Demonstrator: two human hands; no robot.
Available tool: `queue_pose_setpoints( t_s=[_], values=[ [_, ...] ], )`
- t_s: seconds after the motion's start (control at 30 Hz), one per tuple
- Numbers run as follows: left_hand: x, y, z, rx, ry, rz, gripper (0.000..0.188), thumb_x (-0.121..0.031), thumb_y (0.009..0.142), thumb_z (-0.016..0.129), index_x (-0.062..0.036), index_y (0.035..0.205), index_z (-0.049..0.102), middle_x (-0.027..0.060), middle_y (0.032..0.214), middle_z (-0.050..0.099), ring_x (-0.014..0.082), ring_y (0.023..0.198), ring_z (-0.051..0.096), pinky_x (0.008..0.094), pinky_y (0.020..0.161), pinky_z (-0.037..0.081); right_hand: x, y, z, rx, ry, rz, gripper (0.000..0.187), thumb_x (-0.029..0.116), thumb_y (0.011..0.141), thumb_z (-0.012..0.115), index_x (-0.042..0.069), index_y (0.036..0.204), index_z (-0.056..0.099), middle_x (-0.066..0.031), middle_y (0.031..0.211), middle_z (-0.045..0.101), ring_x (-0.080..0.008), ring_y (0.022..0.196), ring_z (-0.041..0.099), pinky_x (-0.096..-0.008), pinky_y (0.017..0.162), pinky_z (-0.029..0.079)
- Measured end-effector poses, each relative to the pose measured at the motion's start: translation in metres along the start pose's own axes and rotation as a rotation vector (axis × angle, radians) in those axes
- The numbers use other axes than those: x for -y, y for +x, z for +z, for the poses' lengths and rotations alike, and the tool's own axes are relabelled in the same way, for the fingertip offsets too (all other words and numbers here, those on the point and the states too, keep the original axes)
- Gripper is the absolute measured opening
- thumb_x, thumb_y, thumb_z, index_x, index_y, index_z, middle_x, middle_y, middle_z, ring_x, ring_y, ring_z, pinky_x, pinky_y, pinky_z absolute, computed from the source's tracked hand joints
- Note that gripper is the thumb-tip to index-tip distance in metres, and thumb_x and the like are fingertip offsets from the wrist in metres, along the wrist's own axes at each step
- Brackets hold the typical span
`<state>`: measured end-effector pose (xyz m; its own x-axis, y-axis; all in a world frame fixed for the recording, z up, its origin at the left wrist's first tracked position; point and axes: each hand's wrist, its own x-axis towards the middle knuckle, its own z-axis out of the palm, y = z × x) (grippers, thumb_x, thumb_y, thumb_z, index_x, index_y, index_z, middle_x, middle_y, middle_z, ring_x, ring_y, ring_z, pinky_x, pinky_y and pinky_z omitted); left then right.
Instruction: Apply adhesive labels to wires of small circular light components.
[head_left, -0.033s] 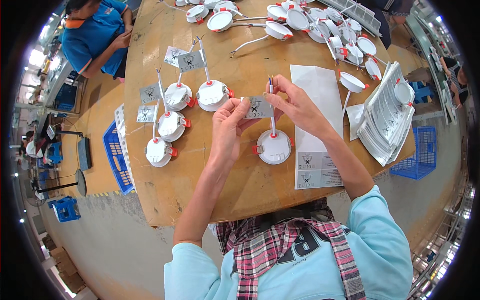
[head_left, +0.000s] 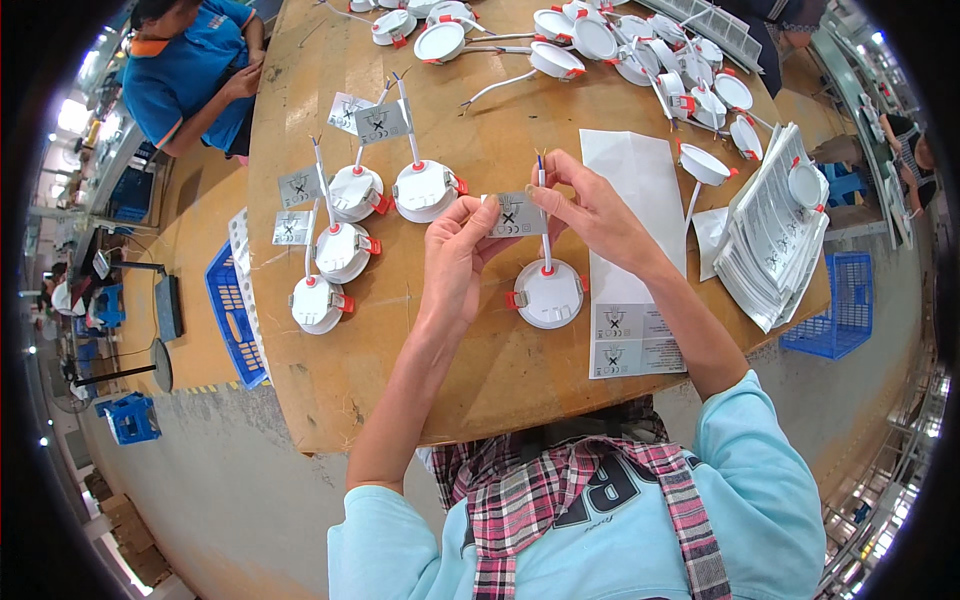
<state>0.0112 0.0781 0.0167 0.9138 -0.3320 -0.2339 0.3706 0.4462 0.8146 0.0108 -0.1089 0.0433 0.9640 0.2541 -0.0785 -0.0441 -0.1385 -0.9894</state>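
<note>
My left hand (head_left: pixel 455 255) pinches the left end of a silver-grey printed label (head_left: pixel 518 216) between thumb and fingers. At the label's other end, my right hand (head_left: pixel 595 215) is closed beside the white cable, its thumb on the label's edge. That cable rises from a round white downlight (head_left: pixel 550 298) with red-tipped side clips, lying back side up on the table under my hands. Whether the label is stuck round the cable is hidden by my fingers. Left of my hands stand several similar downlights (head_left: pixel 425 192) with labels like flags on their upright cables.
A white label sheet (head_left: pixel 635 250) lies right of my hands, beside a thick stack of sheets (head_left: pixel 768 240) with a downlight on it. Many loose downlights (head_left: pixel 595 40) crowd the table's far side. Blue crates (head_left: pixel 235 315) flank the table. A person in blue (head_left: pixel 195 75) is at the far left.
</note>
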Motion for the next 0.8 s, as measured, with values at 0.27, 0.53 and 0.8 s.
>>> queue_pose_setpoints(
  t_s=[0.27, 0.53, 0.8],
  values=[
    [0.002, 0.001, -0.002, 0.002, -0.001, 0.015, 0.017, -0.020, 0.095, 0.056, -0.0088, 0.083, 0.059, 0.0021, 0.087, 0.065, 0.0098, 0.081, 0.064, 0.0303, 0.081, 0.055, -0.004, 0.001, -0.001, 0.001, 0.001, -0.019, 0.020, 0.018, 0.096, 0.052, 0.000, 0.095, 0.045, -0.0075, 0.086, 0.055, -0.0145, 0.061, 0.063, -0.0269, 0.054, 0.053],
    [0.001, 0.000, -0.001, 0.005, 0.010, -0.013, 0.017, -0.021, 0.095, 0.056, -0.0072, 0.086, 0.061, 0.0026, 0.087, 0.066, 0.0100, 0.080, 0.064, 0.0297, 0.080, 0.055, -0.001, 0.001, -0.004, 0.026, 0.043, 0.011, 0.017, 0.016, 0.095, 0.052, -0.001, 0.096, 0.047, -0.0086, 0.086, 0.058, -0.0144, 0.066, 0.063, -0.0278, 0.055, 0.054],
    [0.009, 0.004, -0.007, -0.058, 0.187, 0.090, 0.016, -0.020, 0.094, 0.059, -0.0061, 0.085, 0.062, 0.0014, 0.083, 0.065, 0.0075, 0.077, 0.061, 0.0254, 0.075, 0.052, -0.012, 0.005, 0.000, 0.021, 0.111, -0.004, 0.018, 0.016, 0.095, 0.053, -0.001, 0.098, 0.051, -0.0095, 0.089, 0.061, -0.0150, 0.070, 0.063, -0.0281, 0.063, 0.056]
  ],
)
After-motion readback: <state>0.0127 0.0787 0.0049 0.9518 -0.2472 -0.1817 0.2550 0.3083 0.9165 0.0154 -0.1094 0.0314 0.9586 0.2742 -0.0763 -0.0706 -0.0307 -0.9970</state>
